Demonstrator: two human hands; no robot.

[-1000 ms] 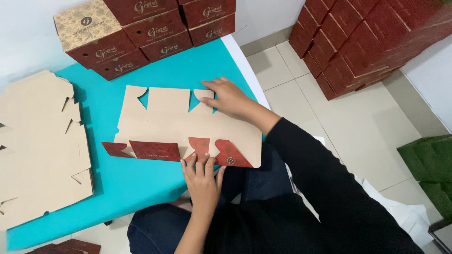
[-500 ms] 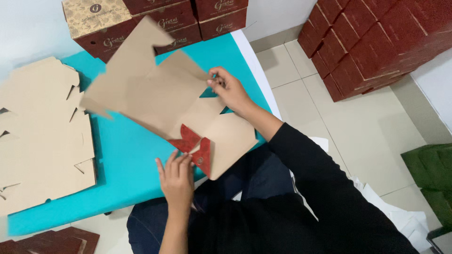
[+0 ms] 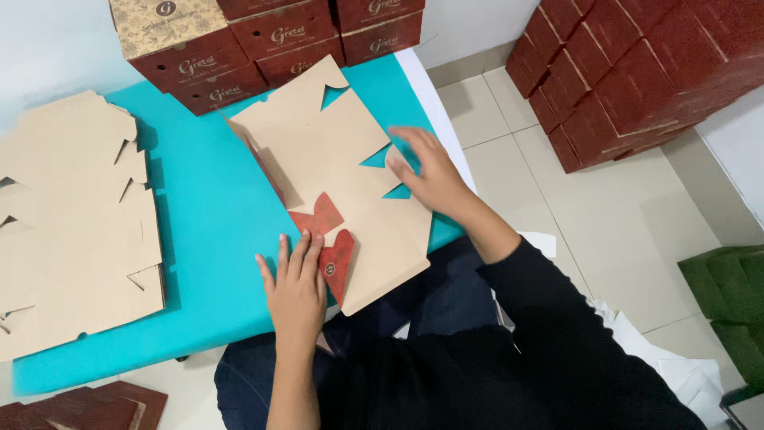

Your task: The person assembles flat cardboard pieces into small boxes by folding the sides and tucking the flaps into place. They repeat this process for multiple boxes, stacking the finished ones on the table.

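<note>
A flat die-cut cardboard box blank (image 3: 334, 159), tan with dark red printed flaps, lies folded over on the teal table (image 3: 207, 231). My left hand (image 3: 296, 285) rests flat, fingers spread, on the table at the blank's near edge, touching the red flaps (image 3: 330, 239). My right hand (image 3: 430, 175) presses flat on the blank's right side by the cut-out notches. Neither hand grips anything.
A stack of unfolded tan blanks (image 3: 68, 231) lies on the table's left. Finished dark red boxes (image 3: 263, 40) stand along the far edge. More red boxes (image 3: 637, 72) are stacked on the tiled floor at right. A green box (image 3: 728, 310) sits at the far right.
The blank was lifted and swung over, and now lies flat, folded, turned lengthwise away from me. Both hands went from holding its edges to pressing flat on it.
</note>
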